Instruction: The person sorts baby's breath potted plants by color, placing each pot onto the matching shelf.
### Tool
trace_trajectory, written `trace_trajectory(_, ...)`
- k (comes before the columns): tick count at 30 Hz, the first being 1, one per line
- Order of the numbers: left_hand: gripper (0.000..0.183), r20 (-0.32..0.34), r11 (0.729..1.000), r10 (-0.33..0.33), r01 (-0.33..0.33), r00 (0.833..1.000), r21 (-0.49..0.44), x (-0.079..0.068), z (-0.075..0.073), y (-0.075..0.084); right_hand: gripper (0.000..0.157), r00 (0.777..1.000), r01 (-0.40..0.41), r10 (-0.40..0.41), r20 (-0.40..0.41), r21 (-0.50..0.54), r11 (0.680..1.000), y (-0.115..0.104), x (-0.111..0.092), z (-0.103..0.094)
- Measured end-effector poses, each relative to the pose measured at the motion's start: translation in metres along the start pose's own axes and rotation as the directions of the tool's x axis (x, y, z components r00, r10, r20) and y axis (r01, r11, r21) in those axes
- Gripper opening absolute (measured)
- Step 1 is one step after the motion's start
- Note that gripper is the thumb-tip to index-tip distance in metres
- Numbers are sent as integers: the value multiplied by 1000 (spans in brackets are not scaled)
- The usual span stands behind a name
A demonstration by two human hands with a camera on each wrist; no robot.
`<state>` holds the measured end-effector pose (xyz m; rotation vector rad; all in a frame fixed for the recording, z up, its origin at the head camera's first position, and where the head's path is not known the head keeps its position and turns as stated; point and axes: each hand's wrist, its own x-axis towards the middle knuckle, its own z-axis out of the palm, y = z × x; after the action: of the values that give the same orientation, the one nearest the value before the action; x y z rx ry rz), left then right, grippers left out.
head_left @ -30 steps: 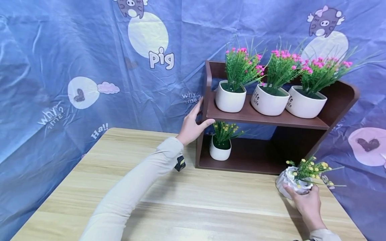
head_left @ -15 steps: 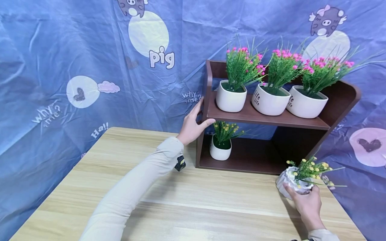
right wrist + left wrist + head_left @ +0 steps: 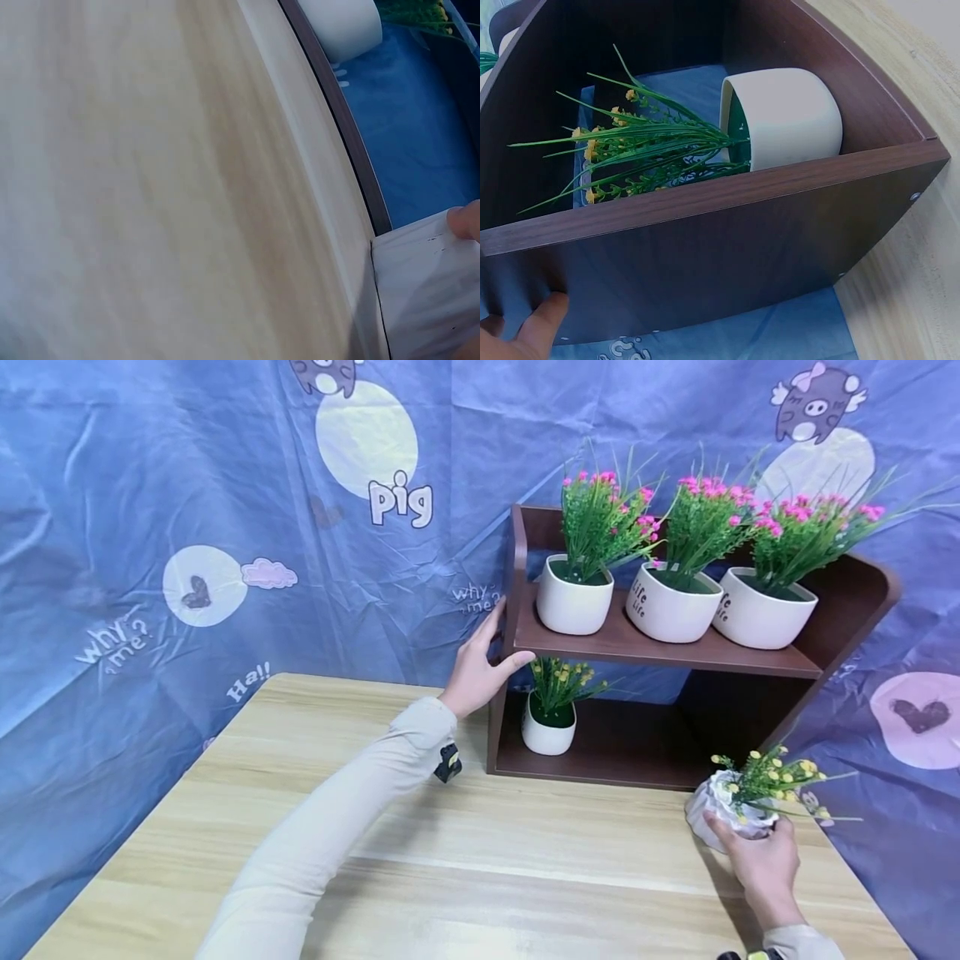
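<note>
At the left side of a dark brown two-tier shelf, my left hand rests on the side panel, its fingers lying straight along the outside and the thumb near the front edge. In the left wrist view, fingertips touch that panel. My right hand grips a whitish, ridged flower pot with yellow flowers, at the shelf's lower right front corner. Only the thumb shows clearly on this pot in the right wrist view. A smooth white pot with yellow flowers stands inside the lower tier at the left.
On the upper tier stand three white pots with pink flowers: a left one, a middle one and a right one. The shelf stands on a light wooden table, before a blue printed cloth.
The head view has tilted slightly, so the scene sits a little higher. Both hands and the pots keep their places.
</note>
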<state>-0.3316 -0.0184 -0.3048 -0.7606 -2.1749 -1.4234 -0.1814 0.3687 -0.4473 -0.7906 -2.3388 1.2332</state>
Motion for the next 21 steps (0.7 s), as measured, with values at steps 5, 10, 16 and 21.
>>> trace_trajectory(5, 85, -4, 1000, 1, -1, 1000, 2, 0, -2, 0, 100, 1000, 7, -6, 23, -2, 1000, -6, -6, 3)
trace_trajectory(10, 85, 2, 1000, 0, 0, 1000, 9, 0, -2, 0, 95, 998, 41, -41, 39, 5, 999, -14, -11, 8)
trace_trajectory(16, 84, 7, 1000, 10, -10, 1000, 9, 0, -2, 0, 97, 995, 58, -60, 82, 26, 998, -33, -17, 16)
trace_trajectory(21, 84, 13, 1000, 3, -3, 1000, -1, 0, -1, 0, 92, 990, 108, -111, 86, 36, 994, -47, -17, 28)
